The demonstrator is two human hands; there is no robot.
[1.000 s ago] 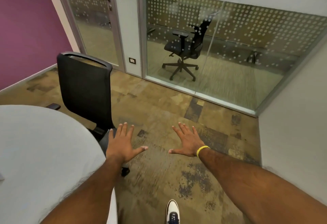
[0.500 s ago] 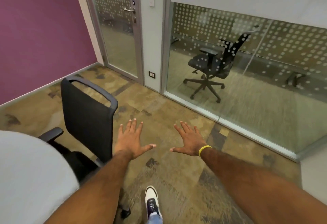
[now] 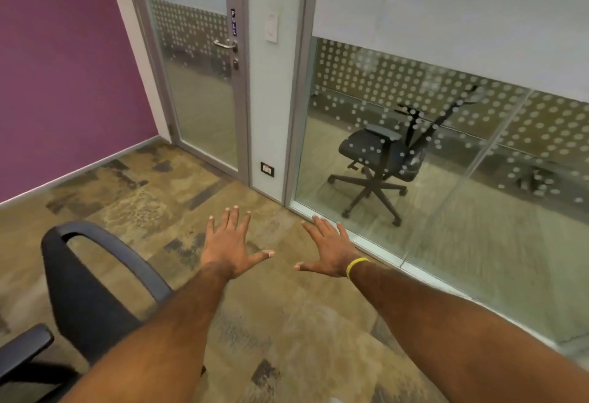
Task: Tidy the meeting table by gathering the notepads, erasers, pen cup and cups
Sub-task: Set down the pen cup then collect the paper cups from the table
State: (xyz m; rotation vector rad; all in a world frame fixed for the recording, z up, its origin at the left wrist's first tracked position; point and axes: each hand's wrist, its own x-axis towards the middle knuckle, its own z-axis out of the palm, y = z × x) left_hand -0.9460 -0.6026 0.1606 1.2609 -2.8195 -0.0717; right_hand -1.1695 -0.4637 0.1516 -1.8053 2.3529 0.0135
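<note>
My left hand (image 3: 229,249) and right hand (image 3: 330,251) are both stretched out flat above the carpet (image 3: 287,323), fingers spread, grasping nothing. A black chair (image 3: 89,291) stands just beside my left arm. Where the things to tidy are, I cannot tell.

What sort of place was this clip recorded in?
Probably a small office meeting room: a glass door marked PULL, a dot-frosted glass partition with a swivel chair behind it, and a black office chair close by.
</note>
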